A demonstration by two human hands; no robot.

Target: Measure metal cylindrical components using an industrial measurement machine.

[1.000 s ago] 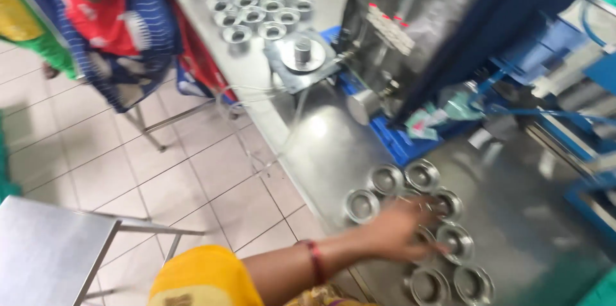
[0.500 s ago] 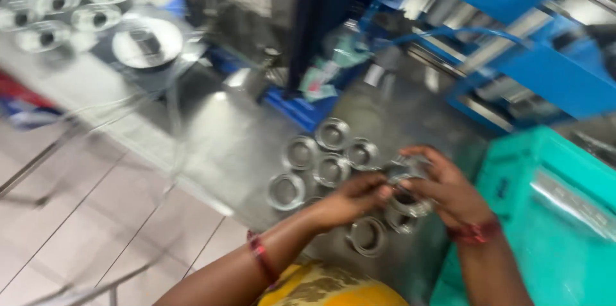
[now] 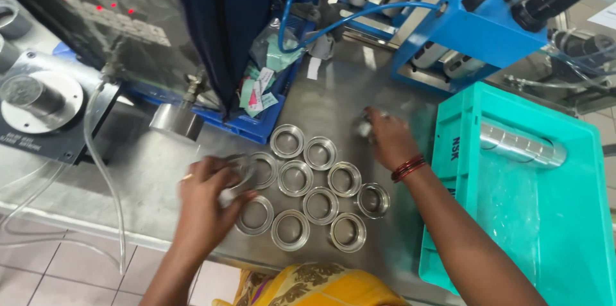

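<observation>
Hands parted — left hand [image 3: 208, 190] and right hand [image 3: 387, 138] lift rings [image 3: 295, 177].

Silvery steel rings [image 3: 295, 178], teal crate [image 3: 564, 152], blue machine [image 3: 475, 30], red bangles [image 3: 409, 168].

A factory workstation; a steel counter [image 3: 154, 171] carries rows of identical metal rings [image 3: 319, 205]; blue machinery [image 3: 475, 30] with air hoses [image 3: 340, 20] stands behind; a teal parts crate [image 3: 577, 152] sits alongside.
</observation>
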